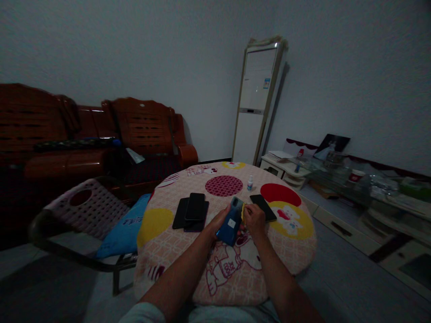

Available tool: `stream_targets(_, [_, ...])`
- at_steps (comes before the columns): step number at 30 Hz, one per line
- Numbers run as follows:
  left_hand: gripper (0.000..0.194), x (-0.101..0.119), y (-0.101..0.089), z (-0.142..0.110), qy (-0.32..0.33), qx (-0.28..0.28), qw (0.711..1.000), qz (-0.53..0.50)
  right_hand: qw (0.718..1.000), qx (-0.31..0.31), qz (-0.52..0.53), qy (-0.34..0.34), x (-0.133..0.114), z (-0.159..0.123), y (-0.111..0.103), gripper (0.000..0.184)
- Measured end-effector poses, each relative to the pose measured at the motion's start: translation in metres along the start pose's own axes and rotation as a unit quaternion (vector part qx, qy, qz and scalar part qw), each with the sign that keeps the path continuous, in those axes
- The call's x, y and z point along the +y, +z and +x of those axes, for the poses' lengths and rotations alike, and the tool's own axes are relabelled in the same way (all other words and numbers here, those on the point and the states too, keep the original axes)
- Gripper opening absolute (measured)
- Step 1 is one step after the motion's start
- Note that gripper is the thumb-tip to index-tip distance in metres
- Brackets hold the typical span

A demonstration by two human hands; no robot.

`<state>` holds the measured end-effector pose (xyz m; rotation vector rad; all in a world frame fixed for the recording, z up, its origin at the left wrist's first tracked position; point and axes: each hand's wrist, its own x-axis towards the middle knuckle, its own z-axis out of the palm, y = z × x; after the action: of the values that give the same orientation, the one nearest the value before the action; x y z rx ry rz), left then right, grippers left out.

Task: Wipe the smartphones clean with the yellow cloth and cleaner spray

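My left hand grips a blue phone from its left side and holds it back up over the round table. My right hand is closed on a small yellow cloth pressed against the phone's right edge. A stack of dark phones lies to the left of my hands. One more dark phone lies just right of my right hand. A small white bottle stands further back on the table.
The table wears a pink patterned cover. A chair with a blue cushion stands at its left. Behind are a brown wooden sofa, a tall white air conditioner and a low cluttered cabinet along the right wall.
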<state>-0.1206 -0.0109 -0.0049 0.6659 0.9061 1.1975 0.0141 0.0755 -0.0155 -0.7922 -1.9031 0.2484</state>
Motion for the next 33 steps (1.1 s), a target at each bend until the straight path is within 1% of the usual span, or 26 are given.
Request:
stream_targets(3, [0.075, 0.002, -0.005, 0.001, -0.01, -0.004, 0.999, -0.038, 0.999, -0.016, 0.03, -0.005, -0.001, -0.004, 0.002, 0.021])
stream_targets(5, [0.076, 0.002, -0.007, 0.001, -0.023, -0.017, 0.998, -0.059, 0.999, -0.019, 0.042, -0.011, -0.001, -0.003, 0.003, 0.021])
stream_targets(7, [0.079, 0.002, -0.009, 0.001, -0.037, -0.029, 0.996, -0.07, 0.999, -0.001, 0.04, -0.011, 0.001, -0.001, 0.003, 0.022])
stream_targets(10, [0.081, 0.002, -0.009, 0.0, -0.055, -0.036, 0.996, -0.068, 0.999, 0.04, 0.025, 0.009, 0.004, 0.005, 0.002, 0.025])
stream_targets(12, [0.082, 0.002, -0.009, 0.0, -0.062, -0.037, 0.995, -0.067, 0.999, 0.043, 0.027, 0.017, 0.006, 0.007, 0.001, 0.025])
stream_targets(16, [0.082, 0.004, -0.009, -0.001, -0.061, -0.028, 0.995, -0.079, 0.998, 0.004, 0.058, -0.006, 0.002, 0.001, 0.002, 0.023])
stream_targets(19, [0.078, 0.005, -0.01, 0.0, -0.038, -0.01, 0.995, -0.096, 0.995, -0.057, 0.063, -0.059, -0.005, -0.008, 0.004, 0.021])
stream_targets(21, [0.078, 0.005, -0.01, 0.001, -0.022, 0.0, 0.994, -0.104, 0.992, -0.089, 0.049, -0.081, -0.008, -0.011, 0.005, 0.02])
stream_targets(23, [0.079, 0.005, -0.01, 0.001, -0.017, -0.001, 0.995, -0.101, 0.992, -0.099, 0.027, -0.077, -0.01, -0.011, 0.004, 0.02])
stream_targets(26, [0.08, 0.002, -0.008, 0.002, -0.027, -0.035, 0.996, -0.073, 0.994, -0.091, 0.001, -0.066, -0.012, -0.008, 0.002, 0.02])
stream_targets(28, [0.08, -0.001, -0.007, 0.004, -0.045, -0.05, 0.997, -0.047, 0.993, -0.091, 0.006, -0.076, -0.015, -0.008, 0.003, 0.021])
stream_targets(29, [0.079, -0.003, -0.007, 0.004, -0.05, -0.041, 0.997, -0.037, 0.992, -0.095, 0.014, -0.085, -0.017, -0.008, 0.004, 0.021])
stream_targets(33, [0.072, -0.008, -0.005, 0.005, -0.036, 0.034, 0.998, -0.031, 0.987, -0.111, 0.037, -0.113, -0.025, -0.011, 0.009, 0.022])
